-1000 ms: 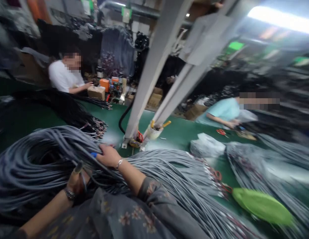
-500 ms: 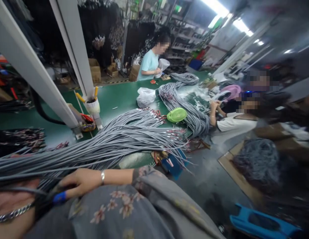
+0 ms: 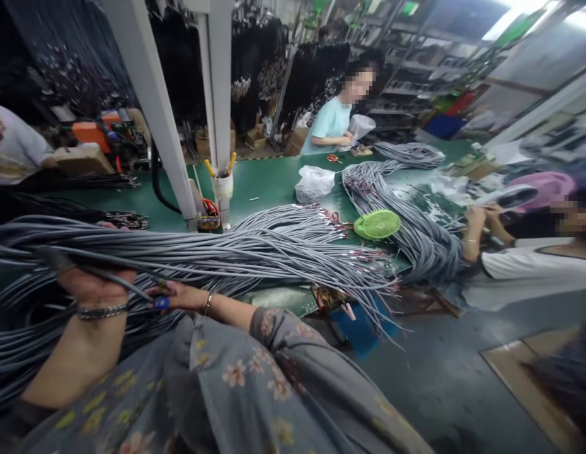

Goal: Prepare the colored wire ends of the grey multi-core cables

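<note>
A thick bundle of grey cables [image 3: 255,243] lies lengthwise along the green table, its stripped red and white ends fanned out to the right. My left hand [image 3: 97,282], with a chain bracelet on the wrist, is under the bundle's left part. Its fingers are wrapped round the cables, with fingertips showing on the far side. My right hand [image 3: 182,296], a blue band on one finger, is closed at the bundle's near side. A single grey cable [image 3: 125,285] runs from the left palm into its fingers. The right fingertips are partly hidden among the cables.
Beyond the bundle are a green fan [image 3: 377,224], a plastic bag [image 3: 315,183], a cup of tools [image 3: 223,187] and metal posts [image 3: 154,113]. More grey cables [image 3: 406,221] lie to the right. Co-workers sit at the far side [image 3: 328,123] and right [image 3: 524,265].
The view has swung left and shows more of both arms. My left hand has lifted the cable bundle higher, and my right hand now shows more clearly beside it.
</note>
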The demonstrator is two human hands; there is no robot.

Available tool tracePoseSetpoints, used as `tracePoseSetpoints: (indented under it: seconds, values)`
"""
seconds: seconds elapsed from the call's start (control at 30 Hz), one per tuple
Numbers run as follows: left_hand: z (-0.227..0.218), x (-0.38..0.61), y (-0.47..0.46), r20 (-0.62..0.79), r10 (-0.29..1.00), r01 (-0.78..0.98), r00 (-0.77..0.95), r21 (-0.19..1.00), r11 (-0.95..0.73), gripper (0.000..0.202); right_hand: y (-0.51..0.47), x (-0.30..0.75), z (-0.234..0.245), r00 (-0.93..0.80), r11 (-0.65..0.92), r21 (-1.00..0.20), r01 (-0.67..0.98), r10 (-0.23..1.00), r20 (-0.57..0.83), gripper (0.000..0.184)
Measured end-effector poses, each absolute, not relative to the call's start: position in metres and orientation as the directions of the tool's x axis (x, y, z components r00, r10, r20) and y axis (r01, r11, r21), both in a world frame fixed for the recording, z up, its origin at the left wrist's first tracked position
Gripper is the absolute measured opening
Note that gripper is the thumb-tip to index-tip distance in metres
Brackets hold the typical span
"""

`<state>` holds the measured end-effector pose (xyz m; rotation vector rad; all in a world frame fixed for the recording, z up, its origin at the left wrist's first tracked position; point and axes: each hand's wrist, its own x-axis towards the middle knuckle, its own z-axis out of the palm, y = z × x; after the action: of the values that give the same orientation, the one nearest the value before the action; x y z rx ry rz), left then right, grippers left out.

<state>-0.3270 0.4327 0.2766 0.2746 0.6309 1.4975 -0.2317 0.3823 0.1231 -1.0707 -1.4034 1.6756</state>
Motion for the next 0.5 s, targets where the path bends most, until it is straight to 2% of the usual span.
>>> tracePoseSetpoints:
  seconds: [0.03, 0.1, 0.2, 0.27, 0.37, 0.43, 0.5]
  values:
    - [0.278, -0.328, 0.431, -0.224, 0.974, -0.845, -0.040, 0.528, 0.087, 0.049, 0.380, -0.234, 0.127, -0.424, -0.105, -0.977, 0.187, 0.888, -0.177, 0.051]
    - [0.280, -0.329, 0.428, -0.238, 0.970, -0.861, -0.047, 0.501, 0.082, 0.049, 0.369, -0.232, 0.136, -0.390, -0.006, -0.836, 0.549, 0.883, -0.262, 0.035]
    - [0.282, -0.331, 0.426, -0.262, 0.965, -0.877, -0.031, 0.470, 0.099, 0.050, 0.336, -0.216, 0.159, -0.175, -0.066, -0.557, 0.828, 0.913, -0.368, 0.020]
    - [0.282, -0.333, 0.426, -0.298, 0.954, -0.881, -0.012, 0.455, 0.131, 0.054, 0.308, -0.199, 0.183, -0.008, -0.145, -0.412, 0.899, 0.938, -0.347, 0.023]
    - [0.282, -0.334, 0.429, -0.337, 0.942, -0.878, -0.008, 0.453, 0.155, 0.060, 0.267, -0.172, 0.226, 0.249, -0.275, -0.209, 0.938, 0.958, -0.142, 0.026]
    - [0.281, -0.334, 0.431, -0.313, 0.950, -0.869, -0.008, 0.472, 0.148, 0.062, 0.249, -0.158, 0.246, 0.338, -0.338, -0.146, 0.930, 0.941, -0.025, 0.025]
    - [0.280, -0.334, 0.434, -0.283, 0.959, -0.857, 0.001, 0.494, 0.146, 0.064, 0.240, -0.146, 0.247, 0.422, -0.420, -0.144, 0.896, 0.906, -0.012, 0.023]
